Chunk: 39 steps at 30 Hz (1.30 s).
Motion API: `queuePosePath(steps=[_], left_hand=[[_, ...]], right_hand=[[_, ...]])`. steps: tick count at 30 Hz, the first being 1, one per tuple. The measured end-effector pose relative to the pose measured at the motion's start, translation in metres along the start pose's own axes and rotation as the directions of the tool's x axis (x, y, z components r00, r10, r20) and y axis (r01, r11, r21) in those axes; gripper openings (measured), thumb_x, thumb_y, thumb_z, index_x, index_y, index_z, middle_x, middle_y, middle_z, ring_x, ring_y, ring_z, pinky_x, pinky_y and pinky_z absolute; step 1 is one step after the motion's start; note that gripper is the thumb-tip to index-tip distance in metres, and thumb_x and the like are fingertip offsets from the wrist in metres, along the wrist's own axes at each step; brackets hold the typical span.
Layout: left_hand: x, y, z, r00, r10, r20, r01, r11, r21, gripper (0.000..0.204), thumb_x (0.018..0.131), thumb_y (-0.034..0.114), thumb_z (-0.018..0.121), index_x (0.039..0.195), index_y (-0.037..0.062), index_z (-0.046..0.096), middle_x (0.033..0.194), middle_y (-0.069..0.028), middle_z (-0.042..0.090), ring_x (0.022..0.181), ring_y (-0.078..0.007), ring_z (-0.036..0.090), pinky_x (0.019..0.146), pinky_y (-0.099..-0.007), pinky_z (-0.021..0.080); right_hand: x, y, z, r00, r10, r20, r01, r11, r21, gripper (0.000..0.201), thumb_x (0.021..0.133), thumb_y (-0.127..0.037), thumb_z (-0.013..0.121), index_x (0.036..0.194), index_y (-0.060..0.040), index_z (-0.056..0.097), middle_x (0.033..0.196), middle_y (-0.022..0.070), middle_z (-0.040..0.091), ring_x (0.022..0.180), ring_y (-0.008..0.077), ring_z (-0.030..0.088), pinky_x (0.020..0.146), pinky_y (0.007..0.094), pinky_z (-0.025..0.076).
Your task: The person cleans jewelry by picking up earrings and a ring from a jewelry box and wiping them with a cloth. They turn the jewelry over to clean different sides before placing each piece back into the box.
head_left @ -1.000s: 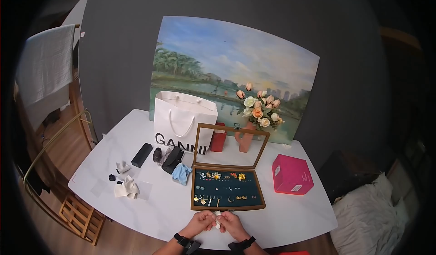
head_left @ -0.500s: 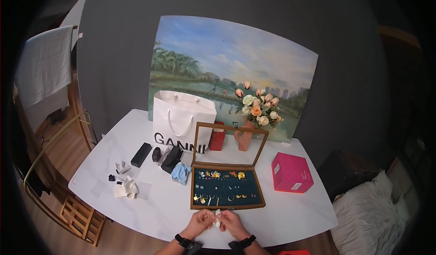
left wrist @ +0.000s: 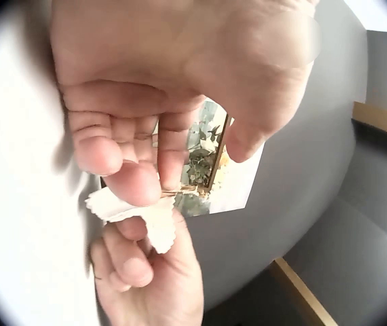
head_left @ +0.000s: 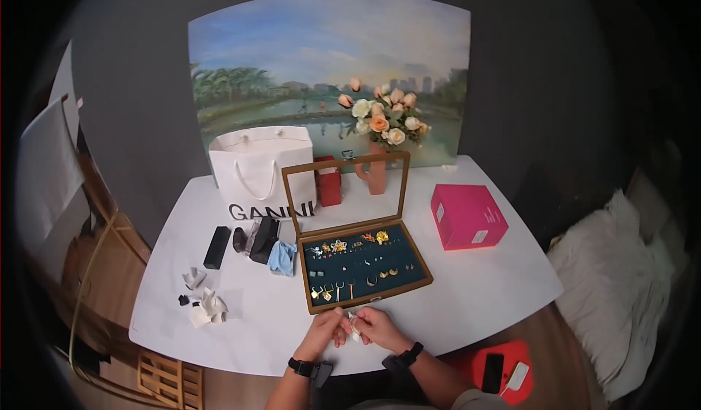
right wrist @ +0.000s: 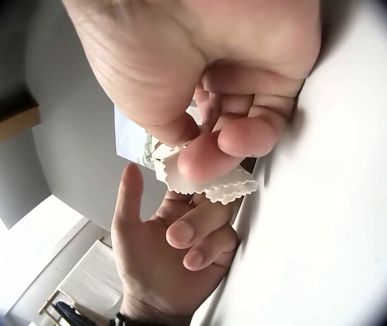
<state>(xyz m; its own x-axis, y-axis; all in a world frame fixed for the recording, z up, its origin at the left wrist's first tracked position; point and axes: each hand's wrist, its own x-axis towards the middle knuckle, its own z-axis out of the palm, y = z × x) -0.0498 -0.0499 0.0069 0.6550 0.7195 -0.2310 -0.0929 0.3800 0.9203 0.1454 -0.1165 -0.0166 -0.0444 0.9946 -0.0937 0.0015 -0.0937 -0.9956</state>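
Observation:
A small cream cloth [right wrist: 210,187] with zigzag edges is pinched between the thumb and fingers of my right hand [head_left: 381,330]. Part of this cloth [left wrist: 136,210] shows below my left fingers in the left wrist view. My left hand [head_left: 325,332] is close beside it, thumb spread away and fingers loosely bent, fingertips at the cloth's edge. Both hands are over the table's front edge, just before a wooden jewelry box [head_left: 372,300]. Its glass lid [head_left: 350,191] stands raised. Rings, earrings and brooches [head_left: 339,246] lie in rows on its dark green lining.
Left of the box are a blue cloth [head_left: 282,257], a black pouch [head_left: 264,240], a long black case [head_left: 216,247] and crumpled cream cloths [head_left: 209,308]. Behind stand a white paper bag [head_left: 252,173] and a flower vase [head_left: 377,173]. A pink box [head_left: 469,218] sits at right.
The head view has shifted, bringing a red stool with two phones into sight. My left thumb has moved away from its fingers beside the cloth. My right hand keeps its pinch.

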Motion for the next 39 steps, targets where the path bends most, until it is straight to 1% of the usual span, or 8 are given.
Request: queuePosePath(steps=[3, 4, 7, 10, 19, 22, 28, 39], left_hand=[[0.012, -0.007, -0.001, 0.999, -0.027, 0.047, 0.015, 0.971, 0.240, 0.036, 0.107, 0.035, 0.061, 0.087, 0.0044, 0.064, 0.072, -0.0021, 0.065, 0.058, -0.0082, 0.060, 0.049, -0.0228, 0.045], [0.011, -0.005, -0.001, 0.997, -0.008, 0.079, -0.009, 0.979, 0.202, 0.034, 0.105, 0.033, 0.064, 0.086, 0.0052, 0.063, 0.069, -0.0012, 0.062, 0.057, -0.0068, 0.058, 0.050, -0.0217, 0.044], [0.014, -0.011, -0.009, 0.988, 0.034, 0.149, -0.050, 0.993, 0.107, 0.024, 0.103, 0.028, 0.068, 0.095, 0.0062, 0.063, 0.082, -0.0009, 0.067, 0.060, -0.0055, 0.057, 0.052, -0.0195, 0.044], [0.008, -0.012, -0.004, 0.982, 0.142, 0.126, -0.143, 0.990, -0.002, 0.019, 0.100, 0.021, 0.073, 0.105, 0.0073, 0.061, 0.086, 0.0001, 0.067, 0.062, -0.0052, 0.056, 0.054, -0.0187, 0.043], [0.006, -0.007, 0.004, 0.995, 0.094, 0.037, -0.099, 0.982, 0.159, 0.022, 0.102, 0.022, 0.070, 0.115, 0.0073, 0.059, 0.088, -0.0009, 0.069, 0.069, -0.0071, 0.065, 0.055, -0.0203, 0.050], [0.005, -0.008, 0.005, 0.993, 0.114, 0.040, -0.118, 0.985, 0.125, 0.025, 0.103, 0.022, 0.069, 0.119, 0.0060, 0.060, 0.088, -0.0024, 0.070, 0.072, -0.0089, 0.067, 0.058, -0.0212, 0.052], [0.008, -0.021, -0.001, 0.970, 0.242, -0.016, -0.238, 0.961, 0.144, 0.027, 0.102, 0.019, 0.070, 0.124, 0.0030, 0.067, 0.091, -0.0027, 0.071, 0.071, -0.0084, 0.065, 0.063, -0.0235, 0.054], [0.011, -0.020, 0.004, 0.975, 0.221, -0.038, -0.216, 0.971, 0.106, 0.031, 0.100, 0.015, 0.072, 0.127, 0.0015, 0.070, 0.090, -0.0001, 0.071, 0.074, -0.0046, 0.061, 0.064, -0.0212, 0.051]], right_hand=[[0.002, 0.005, 0.003, 0.999, -0.046, -0.005, 0.046, 0.999, 0.009, 0.015, 0.106, -0.015, 0.058, 0.103, -0.0008, 0.060, 0.080, 0.0025, 0.064, 0.057, 0.0064, 0.058, 0.049, 0.0224, 0.045], [0.000, 0.001, 0.004, 0.999, -0.044, -0.017, 0.044, 0.999, 0.009, 0.014, 0.106, -0.014, 0.059, 0.102, -0.0009, 0.060, 0.080, 0.0024, 0.064, 0.056, 0.0063, 0.057, 0.049, 0.0226, 0.045], [0.001, 0.001, 0.003, 0.999, -0.026, -0.047, 0.028, 0.999, 0.046, 0.012, 0.106, -0.013, 0.059, 0.104, -0.0007, 0.060, 0.080, 0.0030, 0.064, 0.057, 0.0065, 0.058, 0.049, 0.0227, 0.045], [0.004, 0.010, 0.000, 0.999, -0.033, -0.034, 0.037, 0.995, 0.097, 0.012, 0.106, -0.013, 0.060, 0.106, -0.0010, 0.060, 0.080, 0.0028, 0.065, 0.057, 0.0060, 0.058, 0.049, 0.0220, 0.045], [0.000, -0.004, 0.003, 0.999, -0.016, -0.034, 0.017, 0.999, 0.049, 0.014, 0.106, -0.016, 0.061, 0.105, -0.0015, 0.061, 0.078, 0.0008, 0.063, 0.056, 0.0049, 0.055, 0.048, 0.0215, 0.044], [0.000, 0.002, 0.000, 0.999, -0.032, -0.044, 0.035, 0.997, 0.072, 0.016, 0.107, -0.016, 0.060, 0.107, -0.0007, 0.061, 0.078, 0.0011, 0.063, 0.057, 0.0054, 0.056, 0.049, 0.0216, 0.044], [0.001, 0.004, -0.001, 0.998, -0.031, -0.060, 0.038, 0.993, 0.110, 0.017, 0.108, -0.018, 0.057, 0.109, -0.0008, 0.061, 0.079, 0.0019, 0.063, 0.058, 0.0064, 0.059, 0.051, 0.0216, 0.046], [0.002, -0.004, -0.006, 1.000, -0.008, -0.025, 0.012, 0.984, 0.180, 0.023, 0.110, -0.022, 0.051, 0.103, -0.0017, 0.061, 0.080, 0.0033, 0.064, 0.056, 0.0075, 0.060, 0.049, 0.0218, 0.045]])
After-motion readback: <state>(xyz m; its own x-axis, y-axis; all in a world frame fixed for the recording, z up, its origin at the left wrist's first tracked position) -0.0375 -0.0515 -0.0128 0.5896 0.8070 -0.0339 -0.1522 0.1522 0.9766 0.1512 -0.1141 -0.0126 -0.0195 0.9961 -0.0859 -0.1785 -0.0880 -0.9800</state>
